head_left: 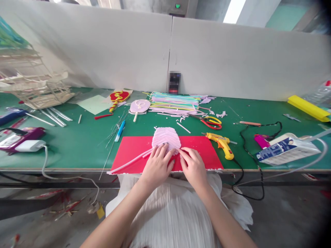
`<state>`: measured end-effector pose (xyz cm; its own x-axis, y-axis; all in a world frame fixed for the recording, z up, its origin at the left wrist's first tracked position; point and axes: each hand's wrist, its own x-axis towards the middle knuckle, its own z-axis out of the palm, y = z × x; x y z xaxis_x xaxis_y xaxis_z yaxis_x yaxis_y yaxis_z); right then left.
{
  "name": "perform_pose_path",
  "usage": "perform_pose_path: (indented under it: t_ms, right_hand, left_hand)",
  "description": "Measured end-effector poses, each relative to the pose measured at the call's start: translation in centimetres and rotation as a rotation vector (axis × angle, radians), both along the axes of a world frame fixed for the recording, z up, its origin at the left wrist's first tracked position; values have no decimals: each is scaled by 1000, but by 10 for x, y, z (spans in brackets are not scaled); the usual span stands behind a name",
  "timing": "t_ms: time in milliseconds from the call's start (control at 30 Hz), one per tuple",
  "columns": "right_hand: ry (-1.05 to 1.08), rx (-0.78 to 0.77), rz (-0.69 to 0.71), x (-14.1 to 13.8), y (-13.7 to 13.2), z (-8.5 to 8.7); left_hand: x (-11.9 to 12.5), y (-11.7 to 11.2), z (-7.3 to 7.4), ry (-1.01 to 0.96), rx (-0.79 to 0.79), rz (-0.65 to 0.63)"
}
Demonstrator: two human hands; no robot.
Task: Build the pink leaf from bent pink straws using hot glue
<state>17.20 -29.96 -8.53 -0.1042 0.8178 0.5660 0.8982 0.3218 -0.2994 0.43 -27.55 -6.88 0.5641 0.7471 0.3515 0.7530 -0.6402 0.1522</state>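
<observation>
A pink fan-shaped piece [166,137] made of rows of fuzzy pipe cleaner lies on a red mat [129,151] at the table's front edge. My left hand [157,164] rests with its fingers pressed flat on the near edge of the pink piece. My right hand [192,166] sits beside it, fingertips pinching the pink strand at the piece's lower right. A loose pink strand [131,160] trails from the piece to the left across the mat.
A yellow glue gun [222,144] lies right of the mat with its black cord [245,172] over the edge. Scissors [212,122], a heap of coloured pipe cleaners [176,102], a finished pink fan [139,106], a red-yellow ornament [118,97], a blue pen [120,131] and a carton [287,151] lie around.
</observation>
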Motion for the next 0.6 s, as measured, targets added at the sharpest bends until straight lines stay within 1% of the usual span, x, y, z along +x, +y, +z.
perform_pose_path:
  t_ms: [600]
  right_hand:
    - [-10,-19,-1,0,0,2]
  left_hand:
    - [0,0,1,5,-26,5]
